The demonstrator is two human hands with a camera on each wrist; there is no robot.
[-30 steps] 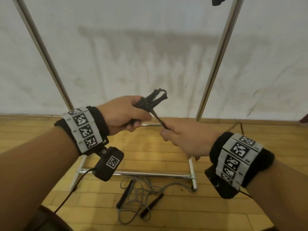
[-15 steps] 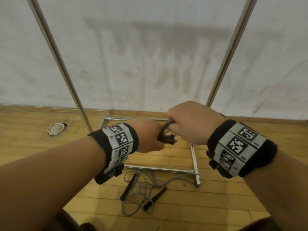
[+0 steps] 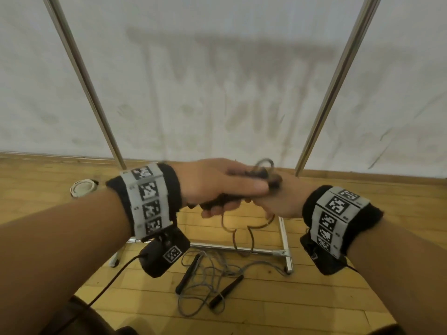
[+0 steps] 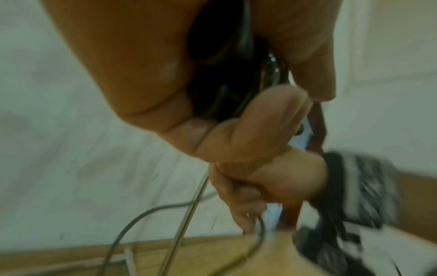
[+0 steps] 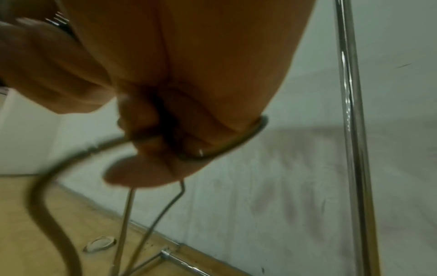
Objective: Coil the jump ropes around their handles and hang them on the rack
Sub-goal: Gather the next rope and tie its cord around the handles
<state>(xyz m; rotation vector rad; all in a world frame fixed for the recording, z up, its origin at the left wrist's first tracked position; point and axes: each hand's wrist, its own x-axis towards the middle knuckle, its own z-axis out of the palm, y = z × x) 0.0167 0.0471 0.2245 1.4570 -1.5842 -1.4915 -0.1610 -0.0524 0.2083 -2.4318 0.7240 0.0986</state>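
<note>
At chest height in the head view, my left hand [image 3: 232, 197] grips the black handles [image 3: 217, 204] of a jump rope. A loop of its dark cord [image 3: 264, 164] sticks up above my fingers, and slack cord [image 3: 242, 233] hangs below in curls. My right hand [image 3: 271, 192] sits just behind the left and holds that cord. The left wrist view shows my fingers [image 4: 248, 130] curled round the black handles [image 4: 217, 84]. In the right wrist view the cord [image 5: 236, 147] passes through my curled fingers. A second rope [image 3: 205, 281] lies tangled on the floor.
The chrome rack stands ahead, with a left post [image 3: 89, 81], a right post [image 3: 338, 76] and a base bar [image 3: 229, 249] on the wooden floor. A white round object [image 3: 83, 187] lies by the wall at left. The floor rope's black handles [image 3: 187, 274] lie in front of the base.
My right hand has swung from beside the handles, over the left hand, to behind it, carrying the cord around. Both hands dropped lower, and loose cord now hangs beneath them.
</note>
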